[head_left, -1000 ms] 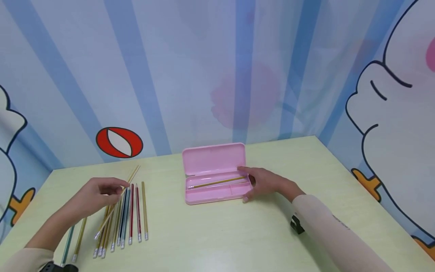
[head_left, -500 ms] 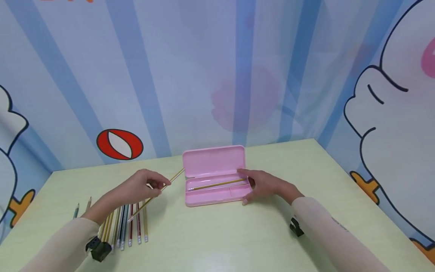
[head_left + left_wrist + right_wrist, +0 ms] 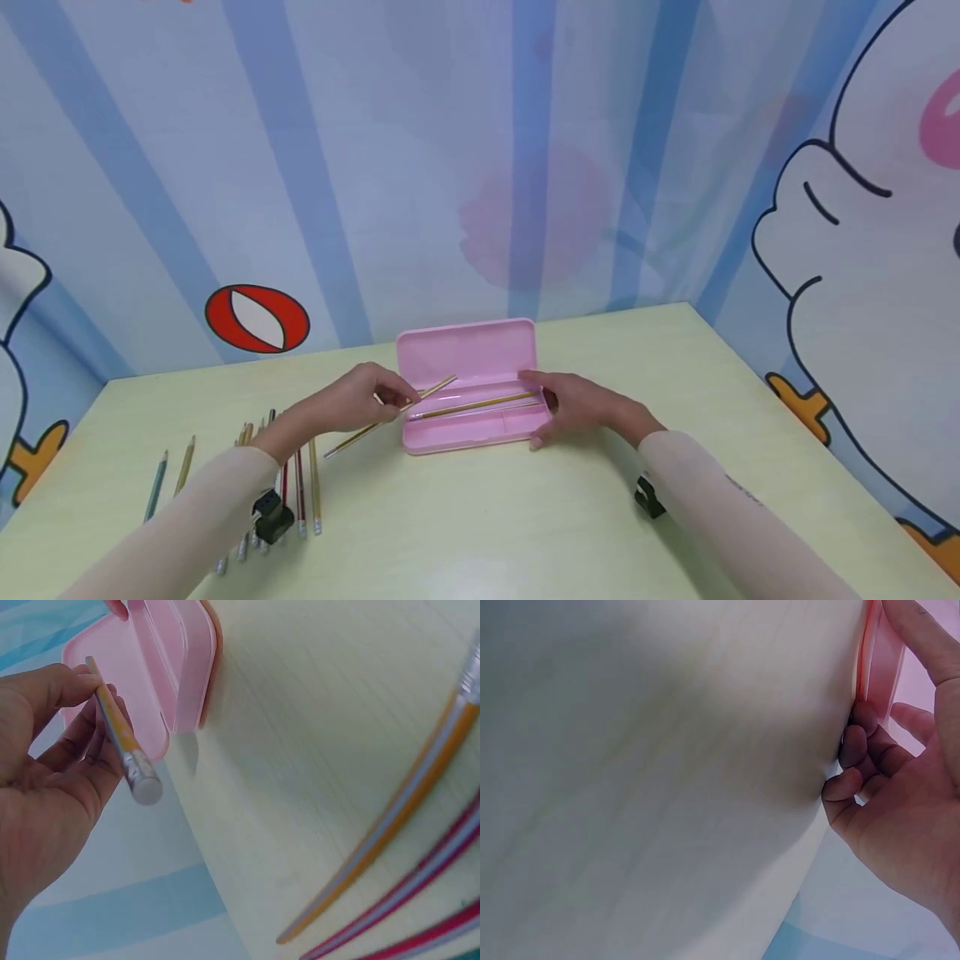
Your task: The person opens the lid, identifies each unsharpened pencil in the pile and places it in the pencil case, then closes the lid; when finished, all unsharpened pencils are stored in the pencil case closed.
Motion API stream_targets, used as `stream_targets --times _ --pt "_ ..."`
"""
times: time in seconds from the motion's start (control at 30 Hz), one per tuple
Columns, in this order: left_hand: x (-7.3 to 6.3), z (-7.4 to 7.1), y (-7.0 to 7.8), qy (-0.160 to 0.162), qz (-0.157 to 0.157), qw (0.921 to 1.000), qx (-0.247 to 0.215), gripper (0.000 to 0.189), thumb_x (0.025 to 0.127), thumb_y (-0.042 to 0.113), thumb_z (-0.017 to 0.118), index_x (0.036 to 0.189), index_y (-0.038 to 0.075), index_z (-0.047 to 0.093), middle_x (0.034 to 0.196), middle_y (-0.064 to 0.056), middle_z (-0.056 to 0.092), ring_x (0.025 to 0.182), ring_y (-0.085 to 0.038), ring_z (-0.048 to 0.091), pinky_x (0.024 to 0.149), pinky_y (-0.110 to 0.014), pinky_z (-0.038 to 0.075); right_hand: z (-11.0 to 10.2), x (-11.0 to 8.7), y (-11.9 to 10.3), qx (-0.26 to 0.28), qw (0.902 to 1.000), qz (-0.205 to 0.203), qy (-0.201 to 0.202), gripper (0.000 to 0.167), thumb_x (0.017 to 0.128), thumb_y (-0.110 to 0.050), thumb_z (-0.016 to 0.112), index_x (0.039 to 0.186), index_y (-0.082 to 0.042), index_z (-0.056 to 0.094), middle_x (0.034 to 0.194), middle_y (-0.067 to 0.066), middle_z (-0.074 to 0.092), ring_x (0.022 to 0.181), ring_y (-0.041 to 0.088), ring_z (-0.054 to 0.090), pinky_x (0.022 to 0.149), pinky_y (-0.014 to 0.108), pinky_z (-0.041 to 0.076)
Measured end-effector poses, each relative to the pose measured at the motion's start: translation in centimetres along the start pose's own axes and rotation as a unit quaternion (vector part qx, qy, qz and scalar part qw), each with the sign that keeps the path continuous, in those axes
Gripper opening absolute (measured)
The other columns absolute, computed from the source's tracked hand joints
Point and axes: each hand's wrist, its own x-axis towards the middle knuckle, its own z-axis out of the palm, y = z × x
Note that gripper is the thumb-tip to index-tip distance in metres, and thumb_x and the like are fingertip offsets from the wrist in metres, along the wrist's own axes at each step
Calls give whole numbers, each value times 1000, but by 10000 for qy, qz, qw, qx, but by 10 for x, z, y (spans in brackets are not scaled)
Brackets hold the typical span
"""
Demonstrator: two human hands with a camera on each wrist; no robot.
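Observation:
A pink pencil case point(image 3: 467, 353) lies with its lid raised at the back of the table. One yellow pencil point(image 3: 480, 406) rests in its long rear compartment. My left hand point(image 3: 358, 402) pinches another yellow pencil point(image 3: 118, 726) between thumb and fingers. Its eraser end points back toward the wrist, and its far end overlaps the case in the head view. My right hand point(image 3: 581, 410) grips the right end of the case, thumb at the front edge and index finger near the lid; in the right wrist view the other fingers point(image 3: 853, 746) curl beside the case's end.
Several pencils lie side by side at the left, partly hidden under my left sleeve point(image 3: 202, 508); a red pencil point(image 3: 301, 492) and a yellow pencil point(image 3: 315, 487) show at their right. A green pencil point(image 3: 156, 486) lies further left. A printed curtain point(image 3: 420, 167) hangs behind the table.
My left hand has carried the yellow pencil rightward from the pencil group to the pencil case's left end. My right hand keeps its grip on the case.

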Motion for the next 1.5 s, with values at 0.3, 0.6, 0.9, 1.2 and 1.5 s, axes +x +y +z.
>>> stream_targets --times 0.3,0.6,0.9,1.2,1.5 --pt "30 14 9 -189 65 9998 -18 24 88 -7 61 108 -4 74 91 -17 70 74 -13 54 66 -25 48 3 0 2 34 10000 43 -8 106 72 -40 89 157 -12 31 129 11 54 110 23 48 92 37 43" --pt "56 23 17 -355 139 9975 594 23 88 -6 61 103 2 77 87 -11 72 68 -10 50 62 -22 43 0 -2 2 7 10000 30 28 106 72 -40 88 157 -12 31 129 11 54 110 24 48 92 37 43" --pt "74 32 19 -393 237 9961 748 29 85 -9 57 101 4 78 88 -7 73 71 -9 52 64 -21 45 0 -2 3 -3 10000 8 34 106 72 -41 88 157 -13 31 128 10 54 110 23 48 94 37 43" --pt "82 37 23 -350 181 9967 705 26 87 -8 60 101 4 79 88 -7 73 73 -11 54 67 -22 47 1 0 1 44 9999 95 -7 106 72 -43 88 158 -16 30 138 10 52 114 23 48 100 40 43" --pt "92 46 24 -308 212 9958 836 24 85 -8 62 99 4 78 92 -7 75 80 -11 62 76 -24 54 0 -2 0 164 9998 114 -24 105 73 -40 88 158 -16 31 145 11 51 118 23 49 107 43 43"
